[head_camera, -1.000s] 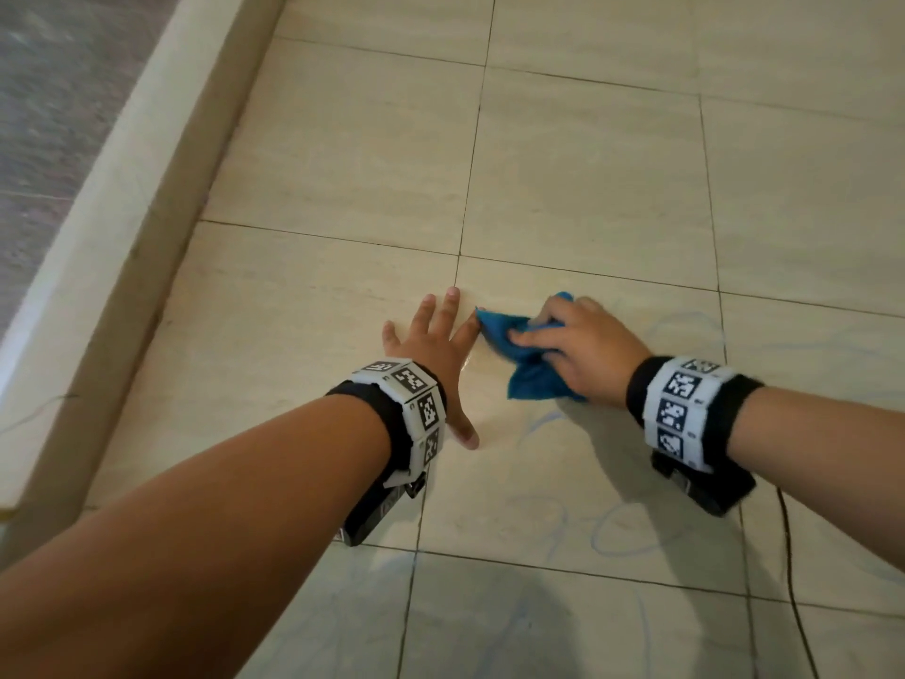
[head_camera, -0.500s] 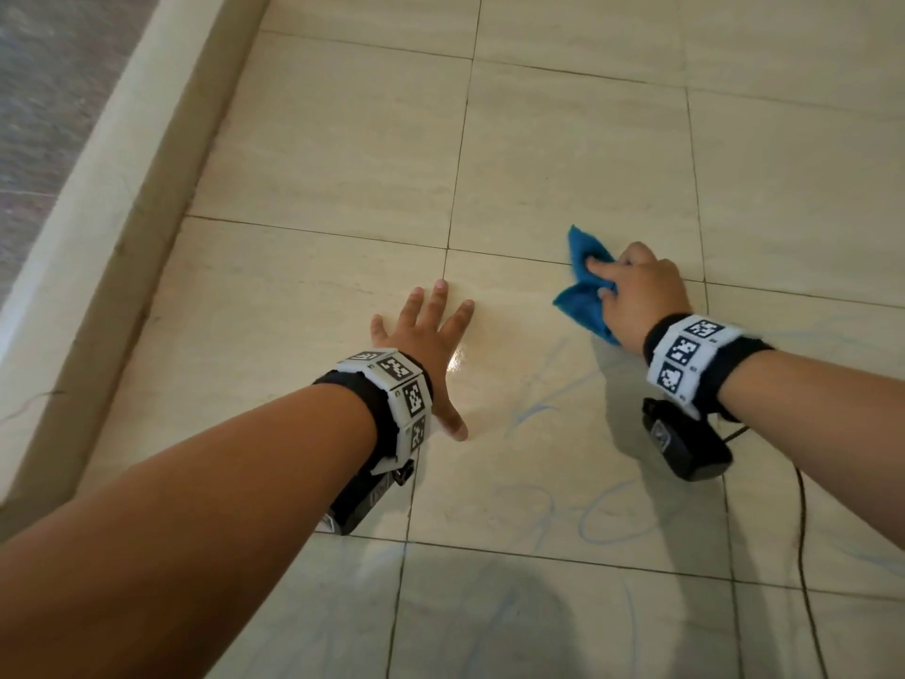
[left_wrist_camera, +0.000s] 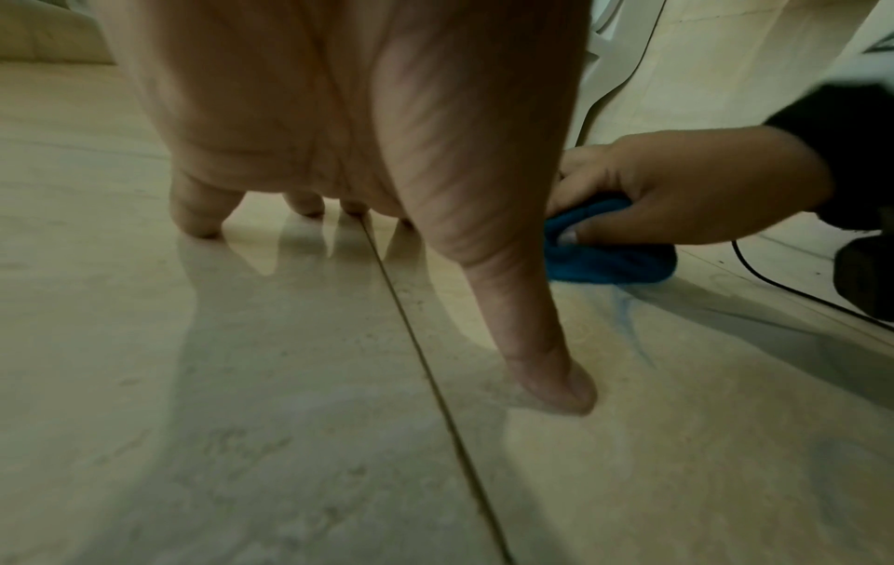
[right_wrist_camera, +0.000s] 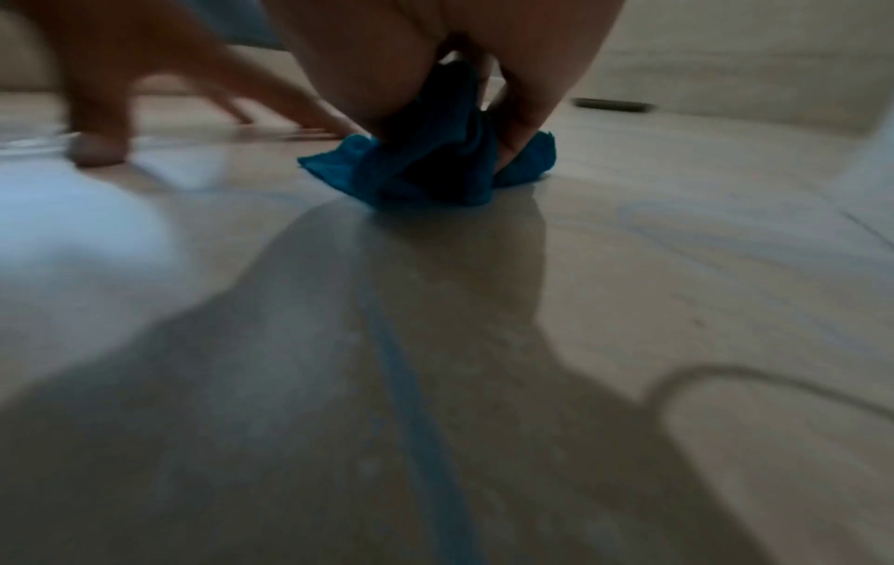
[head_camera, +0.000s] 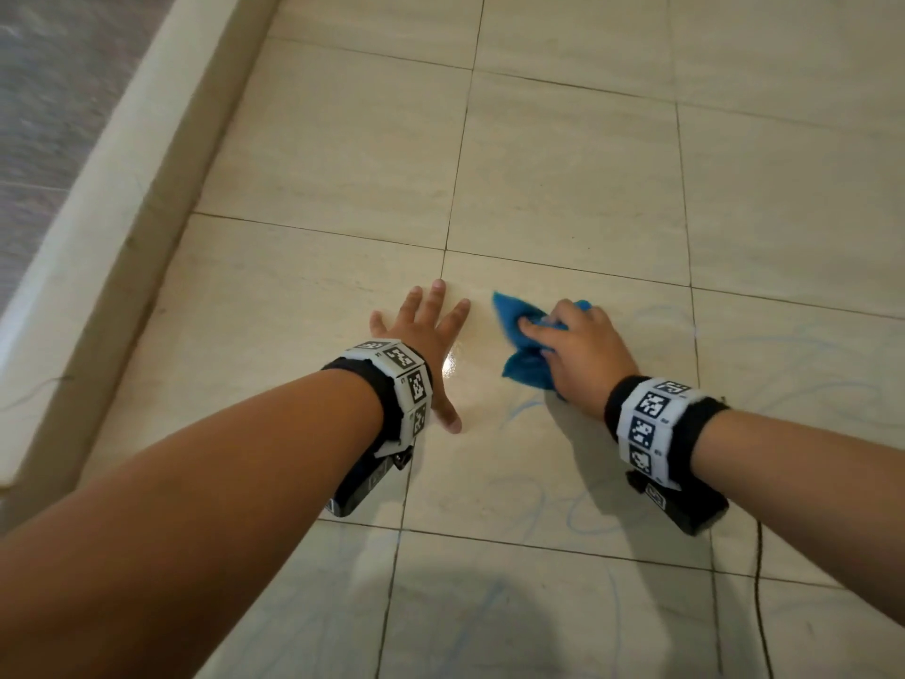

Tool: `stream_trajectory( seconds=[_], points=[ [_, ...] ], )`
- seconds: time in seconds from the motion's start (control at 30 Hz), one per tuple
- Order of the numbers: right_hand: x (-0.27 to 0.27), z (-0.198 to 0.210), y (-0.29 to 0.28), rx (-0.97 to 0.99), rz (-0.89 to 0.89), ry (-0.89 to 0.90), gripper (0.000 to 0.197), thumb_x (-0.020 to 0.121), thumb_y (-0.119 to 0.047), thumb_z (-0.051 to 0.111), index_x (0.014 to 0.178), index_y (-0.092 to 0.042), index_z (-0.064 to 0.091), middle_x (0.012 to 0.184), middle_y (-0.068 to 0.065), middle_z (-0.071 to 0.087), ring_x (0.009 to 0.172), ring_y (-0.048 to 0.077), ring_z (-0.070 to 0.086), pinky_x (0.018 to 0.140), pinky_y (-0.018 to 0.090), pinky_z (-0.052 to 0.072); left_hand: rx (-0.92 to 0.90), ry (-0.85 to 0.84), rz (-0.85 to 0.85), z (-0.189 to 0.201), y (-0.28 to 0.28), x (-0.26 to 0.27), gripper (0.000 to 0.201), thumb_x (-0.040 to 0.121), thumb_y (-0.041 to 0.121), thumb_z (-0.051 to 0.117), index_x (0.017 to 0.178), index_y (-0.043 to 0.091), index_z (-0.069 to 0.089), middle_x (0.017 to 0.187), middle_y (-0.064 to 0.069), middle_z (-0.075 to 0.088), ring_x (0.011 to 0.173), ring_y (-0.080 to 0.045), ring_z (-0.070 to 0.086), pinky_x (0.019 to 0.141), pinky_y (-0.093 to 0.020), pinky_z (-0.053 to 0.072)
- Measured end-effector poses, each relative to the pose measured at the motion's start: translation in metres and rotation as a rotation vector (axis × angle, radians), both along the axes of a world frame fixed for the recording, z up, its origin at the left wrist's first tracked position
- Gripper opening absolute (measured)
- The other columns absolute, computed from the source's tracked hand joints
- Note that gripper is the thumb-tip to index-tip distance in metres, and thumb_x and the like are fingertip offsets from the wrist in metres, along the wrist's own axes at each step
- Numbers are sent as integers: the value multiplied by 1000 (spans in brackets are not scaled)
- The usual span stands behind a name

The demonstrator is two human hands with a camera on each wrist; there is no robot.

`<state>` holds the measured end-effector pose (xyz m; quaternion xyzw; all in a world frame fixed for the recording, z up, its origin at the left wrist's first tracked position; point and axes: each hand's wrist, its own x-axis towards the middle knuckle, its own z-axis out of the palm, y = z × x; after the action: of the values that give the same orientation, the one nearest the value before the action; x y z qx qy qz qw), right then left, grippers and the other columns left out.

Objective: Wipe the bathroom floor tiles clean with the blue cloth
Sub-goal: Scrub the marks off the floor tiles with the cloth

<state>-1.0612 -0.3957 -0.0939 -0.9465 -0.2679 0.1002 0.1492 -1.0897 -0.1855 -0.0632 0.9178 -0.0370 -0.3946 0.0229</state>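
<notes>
- The right hand [head_camera: 578, 352] grasps the bunched blue cloth [head_camera: 521, 347], fingers curled over it and pressing it onto the floor tiles [head_camera: 563, 188]; corners of the cloth stick out past the fingers.
- The left hand [head_camera: 423, 345] lies released, fingers straight and spread, fingertips and thumb planted on the tiles just beside the cloth without touching it.
- A grout line [left_wrist_camera: 425, 367] runs under the left hand, between its thumb and fingers; the cloth sits on the tile to the right of that line, close below the cross joint farther out.
- Faint blue scribbles [head_camera: 578, 512] mark the tiles near the person and to the right of the cloth; one streak [right_wrist_camera: 401, 367] trails from the cloth toward the right wrist.
- A raised pale curb [head_camera: 147, 198] borders the floor's left edge, well apart from both hands; bare tiles stretch toward the far edge and the right.
- A thin black cable [head_camera: 759, 580] lies on the tiles by the right forearm.
</notes>
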Motion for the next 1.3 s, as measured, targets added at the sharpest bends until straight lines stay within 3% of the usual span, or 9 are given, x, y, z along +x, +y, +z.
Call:
stream_trajectory(
  seconds=[0.1, 0.27, 0.4, 0.5, 0.7, 0.87, 0.97, 1.13, 1.3],
  points=[
    [12, 3, -2, -36, 84, 50, 40, 87, -4, 56, 122, -20, 63, 103, 11, 54, 91, 34, 45, 77, 34, 38, 15, -22, -14, 2, -2, -2, 147, 57, 61, 83, 148, 25, -26, 154, -6, -36, 144, -28, -24, 116, -60, 0],
    [22, 3, -15, -67, -203, 23, 40, 88, -6, 54, 125, -18, 59, 103, 11, 50, 96, 35, 46, 84, 35, 41, -56, -83, -75, 3, -10, -22, 142, 61, 70, 74, 147, 22, -29, 152, -6, -39, 143, -26, -29, 115, -58, -8],
    [-27, -1, 3, 1, 64, -24, 43, 79, -1, 63, 119, -15, 64, 93, 13, 54, 80, 35, 48, 65, 36, 40, -70, -102, -133, 0, -19, -26, 142, 63, 72, 72, 146, 19, -30, 153, -7, -37, 143, -28, -27, 116, -58, -8],
    [-17, 1, -1, -30, 166, 14, 40, 79, -5, 66, 116, -20, 66, 93, 10, 55, 77, 31, 46, 66, 33, 38, -85, -88, -128, -4, -24, -26, 142, 62, 71, 73, 147, 17, -27, 154, -8, -35, 144, -28, -26, 116, -57, -5],
    [15, 6, -13, -66, -212, 68, 41, 89, -8, 54, 128, -20, 57, 103, 8, 48, 98, 33, 45, 80, 25, 31, -47, -83, -241, -17, -14, -33, 145, 58, 76, 71, 146, 21, -31, 151, -4, -40, 143, -25, -29, 117, -52, -9],
    [-49, 22, 7, -105, 161, 157, 55, 80, -49, 59, 128, -23, 55, 110, 5, 49, 99, 30, 43, 85, 38, 41, -30, -91, -262, -18, -13, -31, 144, 58, 77, 70, 147, 22, -29, 151, -5, -40, 143, -26, -29, 116, -53, -7],
    [-31, 15, -2, -62, 243, 117, 37, 79, -27, 70, 114, -19, 66, 96, 8, 55, 83, 33, 49, 69, 40, 46, -36, -96, -257, -21, -12, -31, 144, 57, 78, 70, 149, 22, -26, 151, -5, -39, 143, -25, -28, 116, -54, -7],
    [-29, 3, -3, 88, -38, -3, 31, 77, -6, 67, 107, -13, 70, 86, 12, 55, 78, 37, 51, 71, 32, 38, -56, -107, -246, -21, -11, -32, 144, 58, 76, 71, 146, 23, -29, 152, -3, -39, 144, -24, -27, 117, -54, -7],
    [-49, 14, 1, 39, 284, 134, 32, 75, -8, 72, 106, -18, 71, 89, 9, 57, 77, 30, 51, 69, 34, 41, -54, -99, -237, -19, -11, -31, 144, 58, 75, 72, 147, 23, -29, 152, -4, -38, 144, -25, -26, 117, -55, -4]
  ],
)
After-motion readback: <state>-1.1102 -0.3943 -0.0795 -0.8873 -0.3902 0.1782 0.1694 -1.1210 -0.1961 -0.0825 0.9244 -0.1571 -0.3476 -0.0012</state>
